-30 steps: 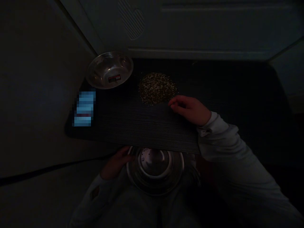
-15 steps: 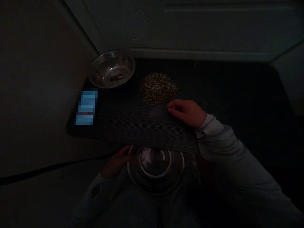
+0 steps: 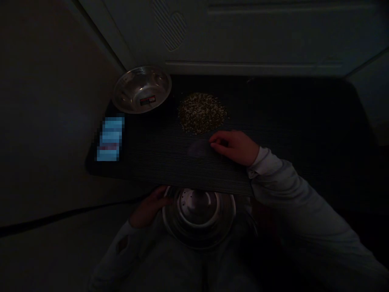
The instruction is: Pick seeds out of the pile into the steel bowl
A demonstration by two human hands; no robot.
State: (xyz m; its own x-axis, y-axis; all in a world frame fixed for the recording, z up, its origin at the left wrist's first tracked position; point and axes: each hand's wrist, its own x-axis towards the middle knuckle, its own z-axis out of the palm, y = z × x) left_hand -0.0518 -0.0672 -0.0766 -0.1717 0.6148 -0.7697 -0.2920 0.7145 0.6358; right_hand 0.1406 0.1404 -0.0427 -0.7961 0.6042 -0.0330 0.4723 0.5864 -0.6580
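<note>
My left hand (image 3: 148, 209) grips the left rim of a shiny metal bowl (image 3: 199, 237) at my lap, just under the table's front edge. Several small dark specks show on the inside of this bowl. Over the table, my right hand (image 3: 235, 147) is closed in a pinch, thumb against fingers; what it holds, if anything, is too small and dark to make out. Just beyond its fingertips lies a heap of mixed pale and brown seeds or grains (image 3: 201, 113) on the dark table (image 3: 158, 158). A faint pale patch shows on the tabletop left of those fingertips.
Another metal bowl (image 3: 142, 87), with a label inside, stands at the table's back left. A lit phone (image 3: 111, 139) with a blurred screen lies at the left edge. Behind the table is a panelled door (image 3: 258, 36). The light is very dim.
My right hand has shifted slightly left and toward me, still pinched. The left hand and the bowl in my lap have stayed put.
</note>
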